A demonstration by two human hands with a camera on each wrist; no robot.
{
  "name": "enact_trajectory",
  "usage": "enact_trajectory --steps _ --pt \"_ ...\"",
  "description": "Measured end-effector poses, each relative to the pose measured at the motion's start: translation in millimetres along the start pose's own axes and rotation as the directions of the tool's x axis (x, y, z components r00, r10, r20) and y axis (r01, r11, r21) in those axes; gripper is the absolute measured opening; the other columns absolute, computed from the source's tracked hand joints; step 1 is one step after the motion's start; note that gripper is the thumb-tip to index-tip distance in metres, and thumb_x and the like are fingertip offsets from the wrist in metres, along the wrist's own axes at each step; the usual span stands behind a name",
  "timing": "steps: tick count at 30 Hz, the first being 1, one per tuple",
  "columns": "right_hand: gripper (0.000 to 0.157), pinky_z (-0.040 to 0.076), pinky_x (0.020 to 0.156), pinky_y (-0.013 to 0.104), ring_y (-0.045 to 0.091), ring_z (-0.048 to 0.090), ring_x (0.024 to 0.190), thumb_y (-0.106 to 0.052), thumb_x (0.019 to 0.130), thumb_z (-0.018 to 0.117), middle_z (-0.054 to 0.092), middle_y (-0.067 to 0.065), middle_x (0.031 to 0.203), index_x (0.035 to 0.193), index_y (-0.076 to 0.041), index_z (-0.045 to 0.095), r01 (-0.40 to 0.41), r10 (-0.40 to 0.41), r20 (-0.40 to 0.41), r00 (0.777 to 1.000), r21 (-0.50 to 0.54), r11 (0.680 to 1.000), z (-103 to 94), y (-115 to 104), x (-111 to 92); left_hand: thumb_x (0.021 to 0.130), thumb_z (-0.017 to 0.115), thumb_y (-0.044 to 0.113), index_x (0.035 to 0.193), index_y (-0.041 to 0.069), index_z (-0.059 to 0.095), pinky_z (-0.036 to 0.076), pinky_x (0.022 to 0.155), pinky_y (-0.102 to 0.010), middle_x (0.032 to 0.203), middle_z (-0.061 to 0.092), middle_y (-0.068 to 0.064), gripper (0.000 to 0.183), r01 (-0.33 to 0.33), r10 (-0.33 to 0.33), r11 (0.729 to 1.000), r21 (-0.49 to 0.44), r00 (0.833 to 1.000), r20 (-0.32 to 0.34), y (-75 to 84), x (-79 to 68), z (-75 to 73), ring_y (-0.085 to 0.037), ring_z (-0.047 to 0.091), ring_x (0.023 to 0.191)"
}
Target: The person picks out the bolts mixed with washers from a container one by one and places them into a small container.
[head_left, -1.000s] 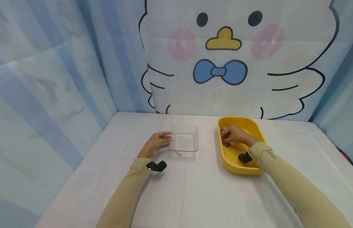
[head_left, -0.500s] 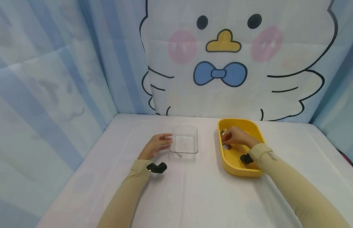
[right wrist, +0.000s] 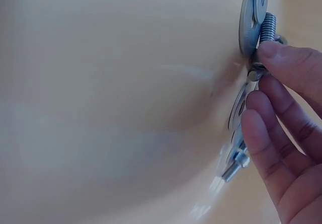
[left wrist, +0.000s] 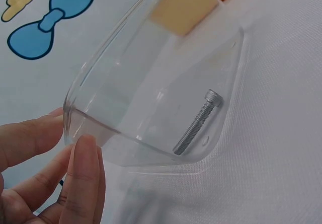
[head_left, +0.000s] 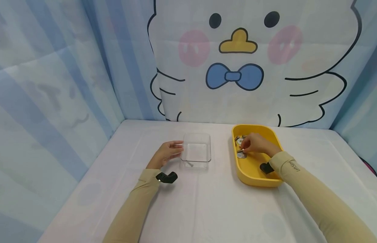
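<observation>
Left hand (head_left: 165,155): yours is just resting its fingers on the left side of the box, fairly straight and loose, not wrapped round anything. Reads as steadying to me.
Clear box (head_left: 196,161): upright on the table (head_left: 194,202), right at your left hand's fingertips and well apart from your right hand.
Boxed bolt (left wrist: 197,122): one silver bolt lying on the box floor near the side closest to you, just across the wall from your left fingers.
Yellow tray (head_left: 258,182): under your right hand, which reaches in over the near right rim.
Washers (right wrist: 246,27): shiny discs bunched around your right fingertips, along the tray's left side.
Loose bolts (right wrist: 232,171): mixed in with the washers by your right fingertips. Can't count them, your fingers hide some.
Pinched bolt (right wrist: 268,27): looks like it's at your right thumb tip, threaded end poking out past it.
Right hand (head_left: 258,144): narrow pinch, thumb toward fingers, holding that bolt as far as I can tell.
Bolt-picking step: I'd say you're sorting a bolt out of the washers, with one already boxed.
Bolt's next move: imo it calls for a straight lift without dragging a washer along, clearing the tray wall, then a carry toward your left hand and a gentle release over the box.
</observation>
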State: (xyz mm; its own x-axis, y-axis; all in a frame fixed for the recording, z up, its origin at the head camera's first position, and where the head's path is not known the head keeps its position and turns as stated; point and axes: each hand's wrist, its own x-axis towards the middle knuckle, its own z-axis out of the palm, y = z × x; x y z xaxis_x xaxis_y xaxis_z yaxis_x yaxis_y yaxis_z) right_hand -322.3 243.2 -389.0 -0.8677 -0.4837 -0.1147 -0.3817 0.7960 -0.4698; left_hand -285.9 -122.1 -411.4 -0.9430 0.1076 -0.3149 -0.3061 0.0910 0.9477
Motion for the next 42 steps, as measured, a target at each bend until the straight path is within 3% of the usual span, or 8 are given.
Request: enact_trajectory --steps 17,25,32,42 --pt "0.012 0.056 0.068 0.025 0.012 0.057 0.072 -0.006 0.077 0.074 0.072 0.007 0.082 0.087 -0.001 0.073 -0.014 0.014 0.015 1.000 0.010 1.000 1.7 -3 1 0.089 0.060 0.001 0.134 0.005 0.050 0.047 0.103 -0.038 0.123 0.055 -0.013 0.046 0.002 -0.002 1.000 -0.008 1.000 0.003 0.2 -0.1 -1.2 -0.019 0.058 0.106" --pt "0.011 0.057 0.070 0.028 0.012 0.059 0.073 -0.005 0.078 0.073 0.071 0.010 0.084 0.087 0.001 0.072 0.005 -0.005 -0.004 1.000 0.000 1.000 2.8 5 1 0.089 0.061 0.004 0.134 0.006 0.050 0.047 0.103 -0.038 0.125 0.054 -0.015 0.046 -0.003 0.003 1.000 0.014 1.000 0.010 -1.1 1.2 -0.5 -0.024 0.056 0.113" --pt "0.007 0.052 0.063 0.021 0.012 0.055 0.069 -0.003 0.076 0.073 0.069 0.006 0.076 0.082 -0.001 0.072 0.007 -0.008 -0.036 0.999 -0.043 0.999 0.4 6 0 0.089 0.061 0.003 0.134 0.006 0.050 0.047 0.103 -0.038 0.124 0.054 -0.014 0.046 -0.002 0.002 1.000 0.011 1.000 0.006 -0.9 1.2 0.0 -0.024 0.056 0.114" --pt "0.008 0.048 0.062 0.019 0.014 0.053 0.069 -0.006 0.077 0.073 0.066 0.005 0.075 0.082 -0.001 0.070 -0.028 0.027 -0.047 0.998 -0.013 1.000 -1.6 4 -3 0.089 0.062 0.003 0.134 0.006 0.050 0.047 0.103 -0.037 0.123 0.054 -0.013 0.047 0.007 -0.007 1.000 0.006 1.000 0.003 0.2 0.7 -0.6 -0.022 0.056 0.111"
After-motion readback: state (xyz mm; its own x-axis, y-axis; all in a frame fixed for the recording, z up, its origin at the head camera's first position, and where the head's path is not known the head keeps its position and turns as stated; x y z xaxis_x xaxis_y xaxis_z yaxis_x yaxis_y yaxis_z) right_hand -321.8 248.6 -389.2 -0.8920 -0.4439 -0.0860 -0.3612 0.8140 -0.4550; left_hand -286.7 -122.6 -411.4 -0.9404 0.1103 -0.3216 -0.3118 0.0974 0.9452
